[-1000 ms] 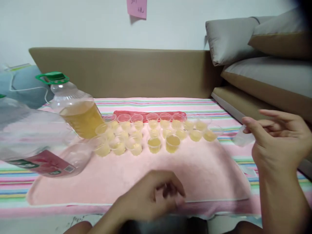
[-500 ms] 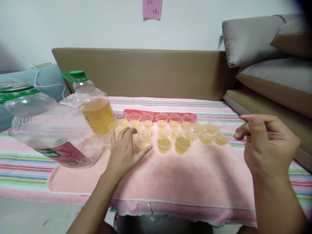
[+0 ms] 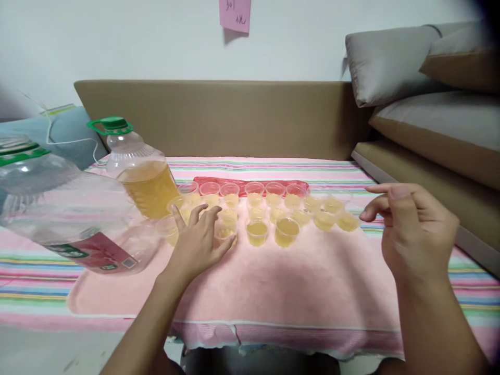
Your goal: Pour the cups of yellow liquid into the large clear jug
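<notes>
A small clear cup [image 3: 225,230] stands at the front left of the cluster on the pink mat [image 3: 297,291], partly hidden behind the left hand [image 3: 198,244]. That hand has its visible fingers spread and its thumb at the cup's near right side; whether its grip is closed on the rim cannot be told. Just right of it, two cups of yellow liquid [image 3: 287,233] stand apart from each other, with more cups in rows behind. The right hand [image 3: 420,229] is raised beside the right end of the rows, fingers curled and forefinger extended; whether its grip holds anything cannot be told. A red plastic wrapper [image 3: 239,183] lies behind the back row. To the left are a green-capped bottle [image 3: 150,190] partly filled with amber liquid and, nearer, a clear bottle with a pink label [image 3: 99,252]. Striped cloth [image 3: 23,278] lies beneath the mat, and grey-and-brown cushions [image 3: 449,122] are piled at right
</notes>
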`<control>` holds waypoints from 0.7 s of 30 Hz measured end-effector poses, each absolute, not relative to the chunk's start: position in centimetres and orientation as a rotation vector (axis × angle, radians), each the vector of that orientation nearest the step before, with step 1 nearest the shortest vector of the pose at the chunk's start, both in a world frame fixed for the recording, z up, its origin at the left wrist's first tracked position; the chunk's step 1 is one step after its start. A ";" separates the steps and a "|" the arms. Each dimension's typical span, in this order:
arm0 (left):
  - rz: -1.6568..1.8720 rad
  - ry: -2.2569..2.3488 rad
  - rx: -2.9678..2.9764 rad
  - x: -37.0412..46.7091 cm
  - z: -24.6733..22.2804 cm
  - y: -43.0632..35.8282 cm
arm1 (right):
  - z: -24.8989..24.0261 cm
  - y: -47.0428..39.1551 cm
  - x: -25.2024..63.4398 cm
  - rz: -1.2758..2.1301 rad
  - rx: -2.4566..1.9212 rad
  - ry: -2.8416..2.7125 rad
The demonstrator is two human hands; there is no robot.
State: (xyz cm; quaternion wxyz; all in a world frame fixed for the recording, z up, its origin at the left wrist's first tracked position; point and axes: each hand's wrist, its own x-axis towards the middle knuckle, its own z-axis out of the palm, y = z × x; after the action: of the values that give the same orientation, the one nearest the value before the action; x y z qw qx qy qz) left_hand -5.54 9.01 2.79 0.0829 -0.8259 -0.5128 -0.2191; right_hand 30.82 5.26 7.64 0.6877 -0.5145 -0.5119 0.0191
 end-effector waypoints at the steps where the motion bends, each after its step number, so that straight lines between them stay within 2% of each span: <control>1: -0.668 -1.522 -2.468 -5.5 2.8 9.0 | 7.7 5.2 30.7 0.099 -1.114 -1.138; 9: -0.742 -1.498 -2.469 -5.5 4.5 7.5 | 8.4 4.3 28.7 0.291 -1.071 -1.360; 12: -0.802 -1.471 -2.457 -5.7 5.6 6.4 | 8.3 4.1 26.6 0.480 -1.034 -1.465; 17: -1.027 -1.424 -2.524 -5.3 7.0 5.1 | 7.4 3.5 22.0 0.860 -1.019 -1.609; 21: -1.218 -1.476 -2.637 -4.4 8.0 4.7 | 6.2 3.1 19.5 0.975 -1.031 -1.666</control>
State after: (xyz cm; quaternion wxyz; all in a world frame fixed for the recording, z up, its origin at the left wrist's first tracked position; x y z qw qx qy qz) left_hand -4.42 4.67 8.02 -0.0583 -0.8079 -0.4522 -0.3733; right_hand 19.54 3.12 6.18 0.4588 -0.4185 -0.6766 0.3957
